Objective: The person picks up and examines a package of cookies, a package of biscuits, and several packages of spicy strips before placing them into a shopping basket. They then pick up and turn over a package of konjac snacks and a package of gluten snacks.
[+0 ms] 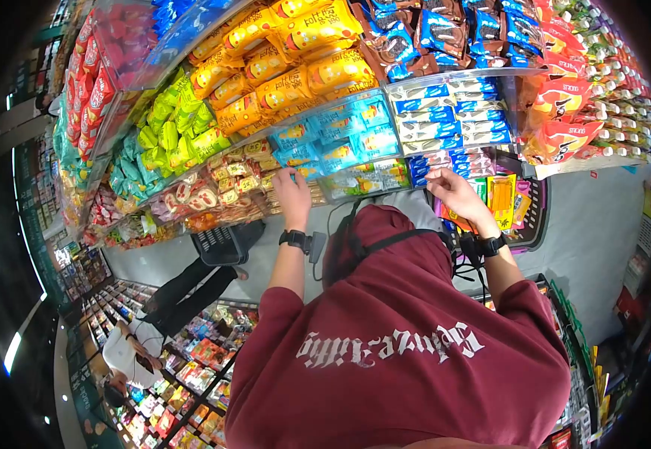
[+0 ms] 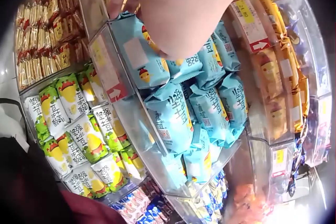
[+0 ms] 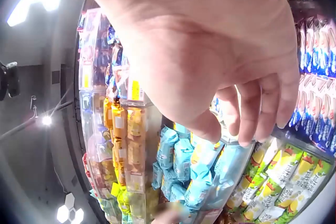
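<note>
My left hand reaches to the bin's edge beside the light blue snack packets. In the left wrist view that hand covers the top of the same packets, and most of its fingers are hidden. My right hand hovers in front of the lower bins, near the small blue-and-white packets. Its fingers hang loosely bent with nothing between them in the right wrist view. Green-and-white packets with a yellow fruit print fill a bin beside the light blue ones.
Clear plastic bin walls divide the shelf. Orange packets lie higher up. A dark shopping basket holding colourful packets stands at right below the shelf. Another basket and a person in dark trousers are at left.
</note>
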Demonstrator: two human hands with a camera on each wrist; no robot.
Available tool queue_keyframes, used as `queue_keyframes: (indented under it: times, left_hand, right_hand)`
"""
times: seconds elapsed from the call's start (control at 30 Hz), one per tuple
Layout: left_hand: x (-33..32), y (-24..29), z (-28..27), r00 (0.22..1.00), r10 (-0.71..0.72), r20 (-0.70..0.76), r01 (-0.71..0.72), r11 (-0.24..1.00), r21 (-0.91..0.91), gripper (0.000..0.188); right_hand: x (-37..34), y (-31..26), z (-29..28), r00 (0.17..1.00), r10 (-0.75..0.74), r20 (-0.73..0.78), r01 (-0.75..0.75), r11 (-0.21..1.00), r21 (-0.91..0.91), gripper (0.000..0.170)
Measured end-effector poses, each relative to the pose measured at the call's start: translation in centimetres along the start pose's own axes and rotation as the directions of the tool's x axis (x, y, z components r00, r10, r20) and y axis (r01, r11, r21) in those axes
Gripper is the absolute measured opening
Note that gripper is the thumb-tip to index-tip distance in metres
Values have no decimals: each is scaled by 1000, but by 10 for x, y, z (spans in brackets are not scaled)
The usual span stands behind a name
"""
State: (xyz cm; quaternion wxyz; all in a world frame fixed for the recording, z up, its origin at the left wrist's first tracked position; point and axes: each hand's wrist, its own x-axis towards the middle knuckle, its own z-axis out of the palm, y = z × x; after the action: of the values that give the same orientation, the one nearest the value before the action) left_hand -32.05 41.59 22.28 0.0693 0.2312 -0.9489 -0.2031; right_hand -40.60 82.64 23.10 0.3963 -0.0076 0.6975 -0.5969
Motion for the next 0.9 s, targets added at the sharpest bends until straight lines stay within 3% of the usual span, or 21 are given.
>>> queue_keyframes:
  times: [0.03,0.17,0.4,0.47,0.53,0.6,0.7,0.9]
  left_hand:
    - [1,17,-7,994,-105,27,106,994,-20,30]
    - [-6,33,-19,994,-74,83,79,995,-61,45]
    - [-6,13,-22,995,19,96,-9,995,-100,41]
    - [-2,10,-20,995,-2,95,11,995,-97,41]
    - [-1,9,-19,997,-13,72,19,996,-88,41]
    - [-2,6,-18,999,-8,48,12,996,-89,42]
    - [-6,3,-25,999,38,18,-35,992,-117,45]
    - [-25,-19,-42,988,124,-95,-147,947,-286,49]
  right_hand:
    - [3,-3,0,1000,-10,3,9,1000,11,24]
    - [16,-22,11,998,-65,0,65,998,-4,24]
    - [27,-38,38,980,-179,88,174,983,61,23]
    - [22,-40,39,987,-120,108,120,993,12,23]
    - [11,-53,41,993,-61,100,71,993,-99,23]
    - [6,-43,48,992,-124,36,128,986,-108,25]
    - [-5,-44,66,996,-86,-15,83,986,-145,26]
    - [-13,-37,147,994,-105,-15,98,968,-232,24]
